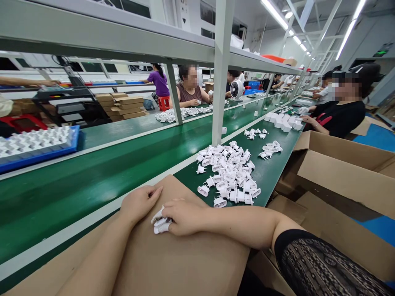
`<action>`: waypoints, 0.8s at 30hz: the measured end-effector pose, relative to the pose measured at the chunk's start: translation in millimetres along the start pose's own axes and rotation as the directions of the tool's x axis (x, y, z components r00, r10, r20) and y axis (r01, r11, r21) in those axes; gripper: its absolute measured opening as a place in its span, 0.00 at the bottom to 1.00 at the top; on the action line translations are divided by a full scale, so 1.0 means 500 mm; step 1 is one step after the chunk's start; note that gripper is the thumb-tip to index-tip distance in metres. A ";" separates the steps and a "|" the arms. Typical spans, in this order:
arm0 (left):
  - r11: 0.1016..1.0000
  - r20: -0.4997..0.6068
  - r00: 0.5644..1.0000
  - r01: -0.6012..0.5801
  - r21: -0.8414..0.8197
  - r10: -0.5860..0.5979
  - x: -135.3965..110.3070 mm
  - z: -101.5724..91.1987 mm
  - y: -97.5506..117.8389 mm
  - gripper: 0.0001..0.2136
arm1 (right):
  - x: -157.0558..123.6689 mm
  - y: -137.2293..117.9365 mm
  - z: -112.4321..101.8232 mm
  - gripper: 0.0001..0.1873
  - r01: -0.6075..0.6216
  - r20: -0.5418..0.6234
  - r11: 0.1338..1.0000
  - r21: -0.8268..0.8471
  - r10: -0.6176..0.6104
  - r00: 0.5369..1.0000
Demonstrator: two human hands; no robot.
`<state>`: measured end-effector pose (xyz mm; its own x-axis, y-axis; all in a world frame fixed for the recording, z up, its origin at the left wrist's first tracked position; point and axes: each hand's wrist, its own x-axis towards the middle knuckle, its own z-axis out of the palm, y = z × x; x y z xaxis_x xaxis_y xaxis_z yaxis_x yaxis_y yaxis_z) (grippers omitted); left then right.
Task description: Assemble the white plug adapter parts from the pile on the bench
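Observation:
My right hand lies over a small bunch of white plastic plug parts, its fingertips pressing on them. My left hand rests beside it, fingers slightly spread, holding nothing. Both hands are on a brown cardboard sheet laid over the bench edge. Just beyond my hands, a loose pile of white plug housings covers the green bench top. Two smaller clusters of the same parts lie to its right. My right forearm ends in a black lace sleeve.
A green conveyor belt runs alongside the bench, under a grey shelf on posts. An open cardboard box stands to my right. A co-worker sits farther along. Others work across the belt, near a blue tray of white parts.

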<state>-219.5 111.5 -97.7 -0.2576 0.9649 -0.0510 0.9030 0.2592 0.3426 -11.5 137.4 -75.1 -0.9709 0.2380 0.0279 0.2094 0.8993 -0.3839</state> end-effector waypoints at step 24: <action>1.000 -0.016 1.000 -0.019 0.006 0.019 0.009 0.010 -0.013 0.27 | 0.001 0.000 0.001 0.04 -0.004 0.022 1.000 -0.029 0.005 1.000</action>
<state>-225.0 114.4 -104.8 -0.2461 0.9688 -0.0296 0.9098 0.2414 0.3376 -12.0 137.4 -75.8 -0.9721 0.2345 0.0060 0.2170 0.9084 -0.3575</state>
